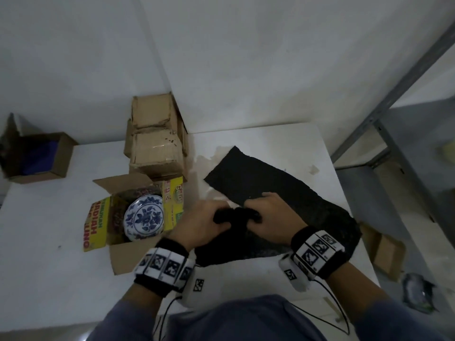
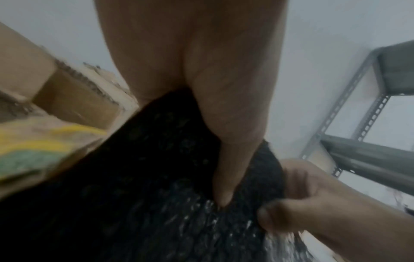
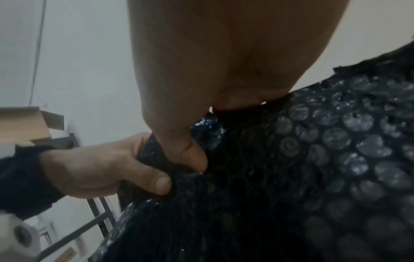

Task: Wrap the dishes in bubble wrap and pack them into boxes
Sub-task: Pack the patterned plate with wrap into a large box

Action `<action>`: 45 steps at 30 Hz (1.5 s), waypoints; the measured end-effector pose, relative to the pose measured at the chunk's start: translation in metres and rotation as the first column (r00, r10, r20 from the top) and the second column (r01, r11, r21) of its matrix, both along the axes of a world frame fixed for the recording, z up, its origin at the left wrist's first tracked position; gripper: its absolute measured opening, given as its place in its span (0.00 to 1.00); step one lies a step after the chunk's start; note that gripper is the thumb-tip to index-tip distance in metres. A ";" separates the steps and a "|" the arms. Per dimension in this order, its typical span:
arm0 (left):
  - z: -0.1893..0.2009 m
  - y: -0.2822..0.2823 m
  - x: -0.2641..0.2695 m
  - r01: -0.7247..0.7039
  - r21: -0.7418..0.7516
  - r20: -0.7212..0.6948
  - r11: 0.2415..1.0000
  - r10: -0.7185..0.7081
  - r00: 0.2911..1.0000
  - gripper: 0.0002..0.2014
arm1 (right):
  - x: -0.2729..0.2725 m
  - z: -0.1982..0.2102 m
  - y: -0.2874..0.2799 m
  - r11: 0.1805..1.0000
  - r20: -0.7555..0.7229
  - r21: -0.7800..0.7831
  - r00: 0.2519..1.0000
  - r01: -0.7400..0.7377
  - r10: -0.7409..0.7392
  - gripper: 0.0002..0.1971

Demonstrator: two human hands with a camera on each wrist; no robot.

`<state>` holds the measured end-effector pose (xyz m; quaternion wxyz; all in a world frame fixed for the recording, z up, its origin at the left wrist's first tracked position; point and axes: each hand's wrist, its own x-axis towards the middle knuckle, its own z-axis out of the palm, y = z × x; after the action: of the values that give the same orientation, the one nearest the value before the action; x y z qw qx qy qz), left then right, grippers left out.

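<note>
A sheet of black bubble wrap [image 1: 275,193] lies on the white table [image 1: 49,230]. My left hand [image 1: 202,221] and right hand [image 1: 267,212] both grip a bunched fold at its near left edge, fingers curled into it. In the left wrist view my left hand [image 2: 219,159] pinches the wrap [image 2: 145,177] with the right hand [image 2: 298,200] beside it. From the right wrist, my right hand [image 3: 186,141] and left hand [image 3: 107,166] clutch the wrap [image 3: 313,159]. A blue-and-white floral plate [image 1: 144,217] leans inside an open yellow-lined box [image 1: 98,230] to the left.
Two stacked closed cardboard boxes [image 1: 155,136] stand behind the open box. Another open box [image 1: 37,156] with something blue inside sits far left. A small carton [image 1: 384,249] lies at the table's right edge. A grey metal rack [image 1: 394,94] stands on the right.
</note>
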<state>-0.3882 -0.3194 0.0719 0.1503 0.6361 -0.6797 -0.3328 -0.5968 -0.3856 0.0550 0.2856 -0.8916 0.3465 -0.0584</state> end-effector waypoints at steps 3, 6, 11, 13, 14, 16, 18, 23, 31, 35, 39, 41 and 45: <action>0.007 0.002 0.044 -0.062 0.027 -0.088 0.998 0.064 0.994 0.11 | 0.011 0.007 -0.008 0.992 0.067 0.111 0.996 -0.059 0.052 0.04; 0.024 0.023 0.090 -0.226 0.051 -0.196 0.973 0.232 0.953 0.17 | 0.022 0.003 -0.014 0.980 0.093 0.180 0.994 -0.078 0.062 0.12; 0.029 0.070 0.162 -0.486 0.085 -0.316 0.870 0.486 0.815 0.18 | 0.071 0.003 -0.018 0.963 0.067 0.249 0.994 -0.103 0.089 0.06; 0.024 0.085 0.184 -0.577 0.111 -0.352 0.809 0.575 0.739 0.18 | 0.101 0.009 -0.018 0.959 0.053 0.266 0.995 -0.095 0.084 0.06; 0.020 0.092 0.194 -0.621 0.129 -0.373 0.773 0.618 0.692 0.18 | 0.116 0.012 -0.018 0.960 0.043 0.266 0.996 -0.090 0.082 0.06; 0.016 0.100 0.210 -0.690 0.171 -0.422 0.703 0.685 0.593 0.17 | 0.146 0.019 -0.017 0.958 0.031 0.276 0.997 -0.079 0.073 0.09; 0.012 0.106 0.225 -0.722 0.181 -0.431 0.668 0.714 0.552 0.16 | 0.173 0.027 -0.012 0.945 0.046 0.319 0.997 -0.073 0.062 0.11; -0.007 0.114 0.272 -0.726 0.270 -0.375 0.632 0.764 0.525 0.13 | 0.237 0.026 -0.002 0.934 -0.001 0.356 1.000 -0.019 0.020 0.07; -0.049 0.099 0.317 -0.758 0.238 -0.170 0.608 0.794 0.584 0.22 | 0.301 -0.022 -0.010 0.985 -0.348 0.068 0.929 0.160 -0.127 0.18; -0.048 0.100 0.308 -0.734 -0.197 -0.090 0.650 0.733 0.674 0.32 | 0.301 -0.032 -0.006 0.968 -0.330 -0.181 0.916 0.176 -0.228 0.13; -0.046 0.101 0.291 -0.296 -0.405 0.076 0.865 0.354 0.932 0.18 | 0.296 -0.024 0.017 0.849 -0.117 -0.478 0.943 0.222 -0.313 0.16; -0.055 0.099 0.285 -0.114 -0.300 0.175 0.947 0.172 0.969 0.20 | 0.295 -0.018 0.034 0.866 0.005 -0.477 0.986 0.150 -0.168 0.12; -0.074 0.086 0.275 0.065 -0.064 0.367 0.996 -0.037 0.929 0.33 | 0.300 -0.026 0.055 0.950 -0.532 -0.231 0.845 -0.210 0.057 0.28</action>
<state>-0.1129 -0.2339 -0.0024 0.0364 0.6631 -0.7240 -0.1866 -0.2967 -0.3310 0.0292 0.0560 -0.9275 0.3352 0.1560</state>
